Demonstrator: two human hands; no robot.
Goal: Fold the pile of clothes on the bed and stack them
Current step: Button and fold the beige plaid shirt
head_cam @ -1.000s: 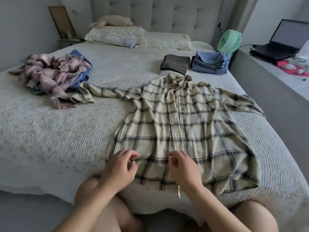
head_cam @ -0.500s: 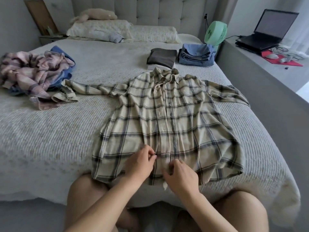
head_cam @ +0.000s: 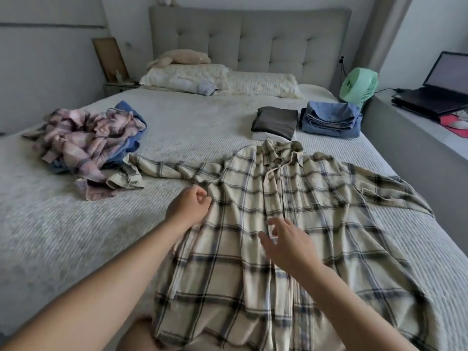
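A cream plaid shirt (head_cam: 291,224) lies front up and spread out on the bed (head_cam: 76,236), collar toward the headboard, both sleeves stretched sideways. My left hand (head_cam: 188,205) is at the shirt's left side below the armpit, fingers curled and pinching the fabric edge. My right hand (head_cam: 288,244) hovers over the button placket at mid chest with fingers apart, holding nothing. An unfolded pile (head_cam: 86,138) of pink plaid and blue clothes sits at the left. Folded dark clothes (head_cam: 276,120) and folded blue clothes (head_cam: 329,119) rest near the far right.
Pillows (head_cam: 220,78) and a soft toy lie by the grey headboard. A green fan (head_cam: 358,86) stands at the bed's right corner. A laptop (head_cam: 440,89) sits on the ledge to the right. My knee shows at the bed's front edge.
Both hands have left the shirt's bottom hem and moved up: the left to the shirt's left side, the right over the chest. The view has moved closer and higher.
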